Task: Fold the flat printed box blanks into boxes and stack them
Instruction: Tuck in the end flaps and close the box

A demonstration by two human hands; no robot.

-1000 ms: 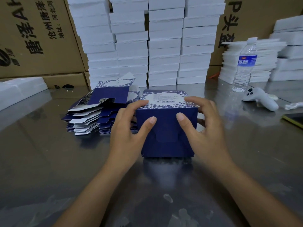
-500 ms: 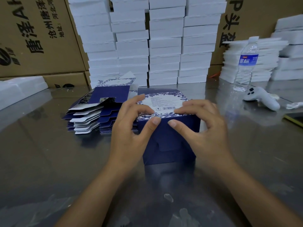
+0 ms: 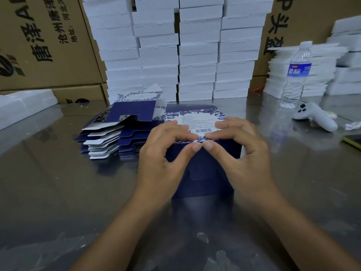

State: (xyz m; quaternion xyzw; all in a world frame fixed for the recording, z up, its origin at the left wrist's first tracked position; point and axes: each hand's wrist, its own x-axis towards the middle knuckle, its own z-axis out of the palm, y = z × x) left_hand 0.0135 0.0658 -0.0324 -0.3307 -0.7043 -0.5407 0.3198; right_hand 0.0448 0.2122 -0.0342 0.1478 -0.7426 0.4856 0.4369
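The fingers (image 3: pixel 183 134) of both hands were bent and met at the middle of the box's (image 3: pixel 203 173) top front edge. The fingertips lay on the printed lid and the thumbs sat just under the edge on the navy front, so each hand pinched that fold. The grip looked meant to seat the lid's tuck and sharpen the crease. The left hand (image 3: pixel 162 153) and right hand (image 3: pixel 248 153) flanked the box evenly, probably to keep it square under pressure.

The box stood upright on the desk (image 3: pixel 58 192) straight ahead. The pile of flat blanks (image 3: pixel 109 137) lay just to its left, handy for the next pick. Stacked white slabs (image 3: pixel 195 55) lined the back, and a bottle (image 3: pixel 297 75) stood well to the right, out of the working space.
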